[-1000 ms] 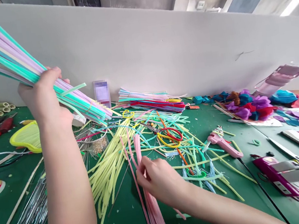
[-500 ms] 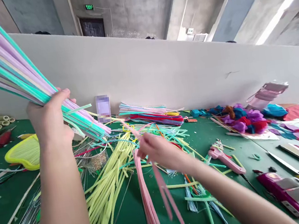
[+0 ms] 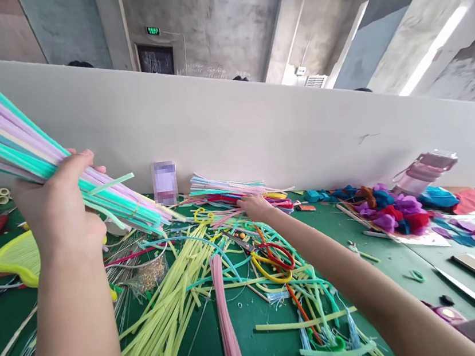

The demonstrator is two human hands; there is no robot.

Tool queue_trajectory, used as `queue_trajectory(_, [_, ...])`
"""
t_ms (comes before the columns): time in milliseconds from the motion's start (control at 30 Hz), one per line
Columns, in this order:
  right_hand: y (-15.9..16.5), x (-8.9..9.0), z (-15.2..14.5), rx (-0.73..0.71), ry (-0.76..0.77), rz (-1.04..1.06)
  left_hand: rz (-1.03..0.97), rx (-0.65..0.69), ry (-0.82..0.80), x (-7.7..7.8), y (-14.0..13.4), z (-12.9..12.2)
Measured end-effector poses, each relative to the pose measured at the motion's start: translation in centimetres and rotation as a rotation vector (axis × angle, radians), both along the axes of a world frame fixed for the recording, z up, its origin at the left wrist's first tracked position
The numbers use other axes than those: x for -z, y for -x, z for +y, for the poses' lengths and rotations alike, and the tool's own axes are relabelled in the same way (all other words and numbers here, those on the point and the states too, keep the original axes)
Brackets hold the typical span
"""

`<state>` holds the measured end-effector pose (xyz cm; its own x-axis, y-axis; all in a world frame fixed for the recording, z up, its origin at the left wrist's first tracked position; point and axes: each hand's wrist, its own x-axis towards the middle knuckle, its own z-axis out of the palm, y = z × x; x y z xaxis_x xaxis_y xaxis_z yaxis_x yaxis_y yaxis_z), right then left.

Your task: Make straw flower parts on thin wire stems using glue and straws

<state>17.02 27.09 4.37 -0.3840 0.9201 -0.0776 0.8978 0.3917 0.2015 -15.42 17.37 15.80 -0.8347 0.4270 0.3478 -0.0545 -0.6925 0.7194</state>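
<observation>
Right hand (image 3: 258, 206) moved to one stem pile (image 3: 221, 187) | fingers: can't tell | left hand (image 3: 62, 214): clamping one bundle (image 3: 29, 143)

The left hand (image 3: 61, 205) is bare, with a long, gently tapering thumb, rounded fingertips and a full, rounded heel. Below it the left forearm (image 3: 71, 320) is bare too, as far as the view's lower edge, smooth and broad, slightly slimmer at the wrist. The right hand (image 3: 256, 206) is also bare and looks small and compact; its separate fingers are hard to make out. The right forearm (image 3: 338, 264) is bare and smooth along its visible length, slender at the wrist and widening evenly towards the lower right edge.
</observation>
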Motion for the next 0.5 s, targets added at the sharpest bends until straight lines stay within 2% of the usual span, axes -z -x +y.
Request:
queue_trajectory(67, [-0.2, 0.7, 1.1, -0.028, -0.028, -0.043, 0.011, 0.005, 0.007, 0.0, -0.1, 0.1])
queue_trajectory(200, [-0.5, 0.5, 2.9, -0.028, -0.104, -0.071, 0.04, 0.026, 0.033, 0.3, -0.5, 0.2])
queue_trajectory(300, [-0.5, 0.3, 3.8, 0.028, -0.124, -0.059, 0.042, 0.04, 0.03, 0.4, -0.7, 0.3])
queue_trajectory(500, [0.4, -0.1, 4.8, 0.156, -0.07, 0.015, 0.031, 0.044, 0.064, 0.2, -0.8, 0.2])
